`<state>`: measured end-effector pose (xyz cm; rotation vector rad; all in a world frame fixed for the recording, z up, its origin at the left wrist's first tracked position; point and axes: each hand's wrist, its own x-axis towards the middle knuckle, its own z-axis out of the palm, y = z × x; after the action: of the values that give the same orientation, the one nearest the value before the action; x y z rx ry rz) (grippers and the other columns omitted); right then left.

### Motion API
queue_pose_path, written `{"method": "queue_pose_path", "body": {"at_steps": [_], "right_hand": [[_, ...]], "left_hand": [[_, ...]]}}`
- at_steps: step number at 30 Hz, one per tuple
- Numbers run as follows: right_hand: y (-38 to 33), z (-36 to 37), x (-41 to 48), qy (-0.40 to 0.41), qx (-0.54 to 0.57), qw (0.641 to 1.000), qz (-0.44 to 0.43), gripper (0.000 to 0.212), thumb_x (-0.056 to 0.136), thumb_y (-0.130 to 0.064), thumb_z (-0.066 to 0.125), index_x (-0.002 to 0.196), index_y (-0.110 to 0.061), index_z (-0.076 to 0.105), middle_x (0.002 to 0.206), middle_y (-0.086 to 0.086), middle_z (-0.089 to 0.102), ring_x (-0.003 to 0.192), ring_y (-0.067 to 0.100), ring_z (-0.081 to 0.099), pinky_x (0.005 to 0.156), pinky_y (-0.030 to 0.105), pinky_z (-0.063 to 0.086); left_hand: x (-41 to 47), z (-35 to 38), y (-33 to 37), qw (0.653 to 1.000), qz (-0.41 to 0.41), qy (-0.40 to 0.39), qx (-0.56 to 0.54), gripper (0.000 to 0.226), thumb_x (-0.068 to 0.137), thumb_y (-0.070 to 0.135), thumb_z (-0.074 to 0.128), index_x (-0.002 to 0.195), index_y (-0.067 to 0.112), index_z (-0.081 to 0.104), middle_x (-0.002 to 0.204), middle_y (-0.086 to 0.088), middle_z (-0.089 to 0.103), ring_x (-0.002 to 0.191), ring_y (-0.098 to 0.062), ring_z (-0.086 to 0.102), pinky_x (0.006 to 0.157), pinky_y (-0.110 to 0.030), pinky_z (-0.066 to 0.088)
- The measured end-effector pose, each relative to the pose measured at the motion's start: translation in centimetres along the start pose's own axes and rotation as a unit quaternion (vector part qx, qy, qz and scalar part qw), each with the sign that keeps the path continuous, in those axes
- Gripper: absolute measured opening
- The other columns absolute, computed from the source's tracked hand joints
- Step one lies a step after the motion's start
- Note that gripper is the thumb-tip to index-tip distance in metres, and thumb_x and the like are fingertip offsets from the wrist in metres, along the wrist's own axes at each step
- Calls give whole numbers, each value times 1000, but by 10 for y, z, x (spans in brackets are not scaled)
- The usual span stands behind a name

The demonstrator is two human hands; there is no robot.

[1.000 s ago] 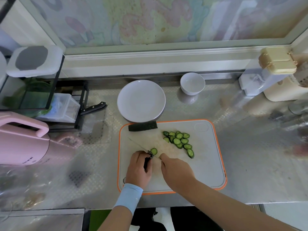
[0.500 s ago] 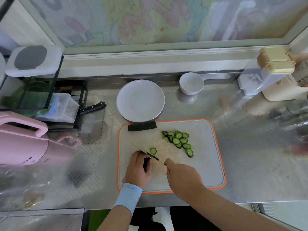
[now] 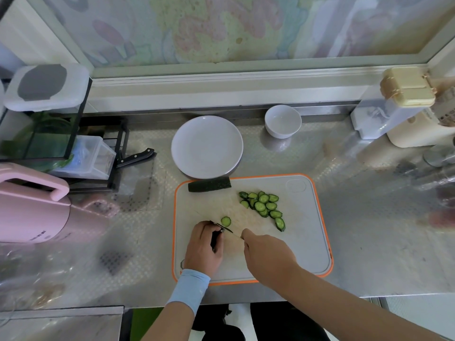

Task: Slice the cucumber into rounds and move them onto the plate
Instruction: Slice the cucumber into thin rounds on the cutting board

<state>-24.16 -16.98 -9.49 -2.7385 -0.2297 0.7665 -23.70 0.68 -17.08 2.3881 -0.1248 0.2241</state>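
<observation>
On the cutting board, left grip clasps the knife, right grip indeterminate; pink appliance lettering illegible

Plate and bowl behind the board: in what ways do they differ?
The plate is wide and nearly flat; the bowl is narrower and deep. The plate lies right at the far edge of the board; the bowl stands farther back and to the right, apart from the board. Both are white, empty and upright on the counter.
</observation>
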Motion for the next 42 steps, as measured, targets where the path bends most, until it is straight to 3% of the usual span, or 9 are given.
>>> {"method": "queue_pose_path", "body": {"at_steps": [3,7,12,20,31,38,42], "right_hand": [[-3,2,9,-11,4,1000,1,15,96,-13,39,108,-21,41,64,2,50,52,23,45,45,28,32],[-6,7,21,-20,17,1000,2,8,97,-14,37,94,-20,34,62,3,45,53,25,45,44,30,29],[-7,11,22,-16,8,1000,1,10,98,-14,35,91,-20,31,59,2,44,48,22,38,43,31,25],[-7,8,0,17,-18,1000,-4,10,103,-23,31,93,-22,30,59,-4,41,45,17,35,43,32,21],[3,4,-14,11,-7,1000,-6,11,103,-26,29,93,-23,32,60,-5,43,48,19,38,44,32,27],[3,1,-12,7,13,1000,-6,12,103,-27,29,95,-21,36,62,-2,47,53,23,45,52,34,42],[1,2,-6,-2,13,1000,0,10,102,-25,31,94,-21,36,63,0,48,52,23,43,48,32,35]], "left_hand": [[0,0,0,1000,-11,-8,-6,18,77,4,74,92,9,65,97,-2,58,87,-14,57,78,-3,38],[-1,0,-1,1000,-9,-14,-10,17,79,6,72,93,10,65,98,0,58,92,-16,58,73,-13,46],[-2,0,-2,1000,2,-8,-1,16,77,5,74,90,9,65,95,-3,58,90,-19,58,68,-17,47],[-3,2,-7,1000,5,19,0,12,77,9,72,86,7,65,91,-5,58,84,-19,57,77,-9,40],[-3,2,-8,1000,13,22,-10,10,78,10,70,85,8,63,90,-5,57,83,-20,57,70,-15,45],[-2,2,-8,999,10,24,-19,8,81,13,67,86,7,65,91,-5,58,83,-19,58,73,-13,45],[-2,2,-9,1000,-1,12,-23,12,84,19,63,87,8,65,92,-3,58,84,-18,58,69,-22,50]]}}
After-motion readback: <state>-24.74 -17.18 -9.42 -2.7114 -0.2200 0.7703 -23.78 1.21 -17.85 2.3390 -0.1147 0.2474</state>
